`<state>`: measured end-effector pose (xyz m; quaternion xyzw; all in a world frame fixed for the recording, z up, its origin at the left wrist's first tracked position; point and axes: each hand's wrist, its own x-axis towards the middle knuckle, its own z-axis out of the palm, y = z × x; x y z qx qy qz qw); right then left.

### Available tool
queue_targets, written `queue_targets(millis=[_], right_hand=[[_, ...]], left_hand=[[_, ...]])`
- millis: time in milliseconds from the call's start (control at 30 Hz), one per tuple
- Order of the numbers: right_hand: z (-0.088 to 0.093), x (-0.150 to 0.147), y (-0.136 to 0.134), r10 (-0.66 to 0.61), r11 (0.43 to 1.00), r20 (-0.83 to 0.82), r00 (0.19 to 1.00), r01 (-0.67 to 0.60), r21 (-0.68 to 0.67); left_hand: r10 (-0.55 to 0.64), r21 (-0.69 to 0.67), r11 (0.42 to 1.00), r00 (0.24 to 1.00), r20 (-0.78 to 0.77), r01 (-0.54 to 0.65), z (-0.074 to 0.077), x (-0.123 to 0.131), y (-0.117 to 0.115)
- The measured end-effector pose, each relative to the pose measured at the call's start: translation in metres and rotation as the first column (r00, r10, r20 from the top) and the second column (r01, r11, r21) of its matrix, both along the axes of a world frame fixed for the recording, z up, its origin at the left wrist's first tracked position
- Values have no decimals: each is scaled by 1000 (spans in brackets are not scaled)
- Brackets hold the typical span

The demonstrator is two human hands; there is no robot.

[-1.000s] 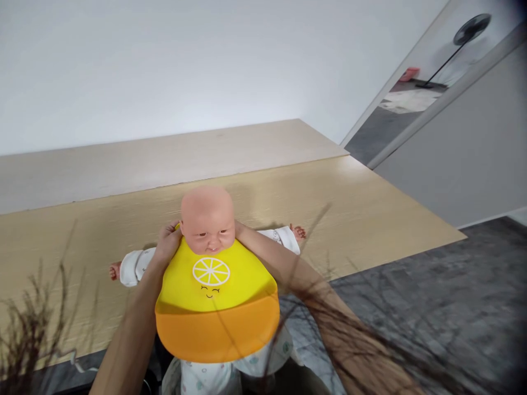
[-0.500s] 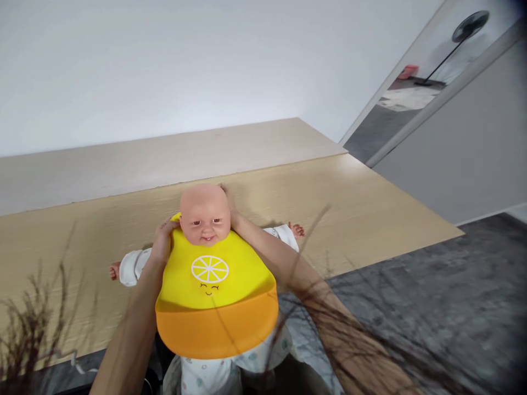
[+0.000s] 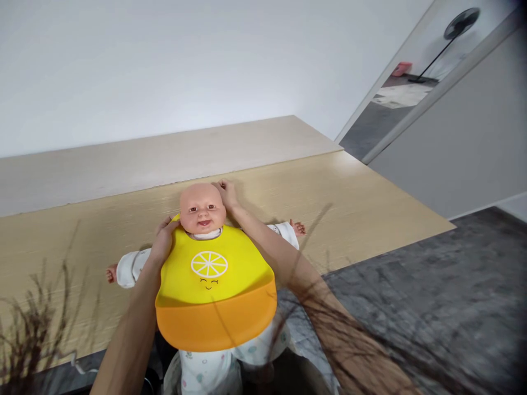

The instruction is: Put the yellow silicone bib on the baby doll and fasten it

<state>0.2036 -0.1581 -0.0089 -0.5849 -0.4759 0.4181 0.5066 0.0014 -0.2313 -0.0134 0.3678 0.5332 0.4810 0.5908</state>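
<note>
A bald baby doll [image 3: 201, 200] in patterned white clothes lies face up on the wooden table, its arms spread wide. Over its chest lies a yellow bib [image 3: 209, 288] with a lemon-slice print and an orange pocket along the bottom. My left hand [image 3: 164, 237] pinches the bib's neck edge, beside the doll's cheek. Up beside the doll's head, my right hand [image 3: 227, 195] is closed with its fingers curled; what it holds, if anything, is hidden. The bib's strap behind the neck is out of sight.
The wooden table [image 3: 329, 219] runs along a white wall [image 3: 164, 66], with a paler board [image 3: 247, 137] at its back. Through a doorway at right, a standing fan [image 3: 461, 23] and a pink object [image 3: 401, 69] show. Dark strands of hair [image 3: 33, 329] cross the lower view.
The right hand has moved up from beside the doll's neck to beside its head. The doll's head has tipped back, baring the white collar. The left hand keeps its place on the bib.
</note>
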Motion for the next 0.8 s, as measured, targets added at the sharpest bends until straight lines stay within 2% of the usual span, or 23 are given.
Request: queue_targets(millis=[200, 333, 467, 633, 800], right_hand=[[17, -1, -14, -4, 998, -23, 1000, 3, -61], [22, -3, -18, 8, 997, -50, 999, -12, -82], [17, -2, -15, 11, 995, -38, 999, -15, -94], [5, 0, -9, 54, 998, -70, 996, -55, -8], [-3, 6, -1, 40, 998, 5, 999, -40, 55]], left_hand=[[-28, 32, 999, 998, -50, 30, -1, -1, 1], [-12, 45, 999, 996, -89, 16, 1, 1, 0], [-4, 81, 997, 988, -152, 17, -2, 0, -1], [15, 169, 985, 958, -287, 36, -8, -6, 2], [52, 124, 992, 962, -268, -19, -11, -8, 3]])
